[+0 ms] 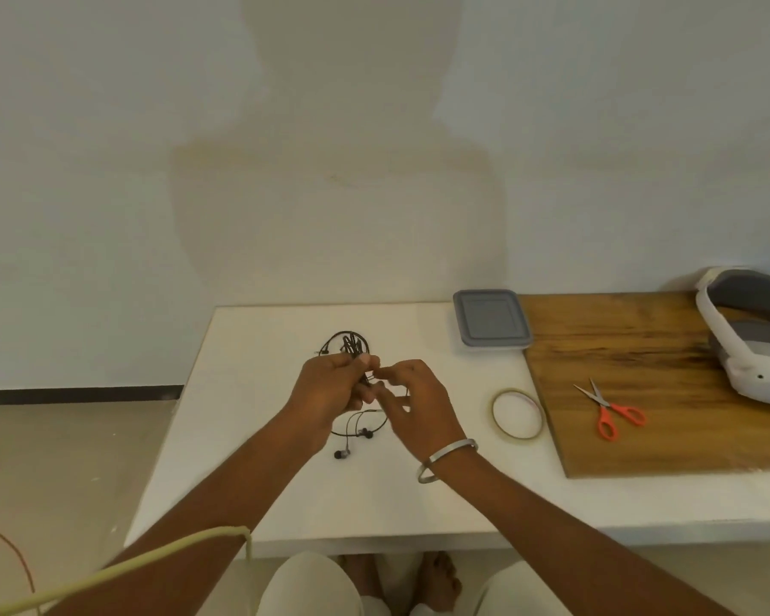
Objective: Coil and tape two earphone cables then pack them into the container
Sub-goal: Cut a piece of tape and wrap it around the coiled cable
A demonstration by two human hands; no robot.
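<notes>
Two hands, left (pixel 330 386) and right (pixel 412 400), pinch one black earphone cable (pixel 352 346); one tape roll (pixel 517 413), one scissors (pixel 610 411).

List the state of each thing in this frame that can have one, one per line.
Earphone cable: partly coiled, held above the table.
Left hand: grips the coil.
Right hand: pinches the cable.
Container: lid on.
Scissors: blades open, lying on the wooden board.
Tape roll: flat on the table, untouched.
</notes>
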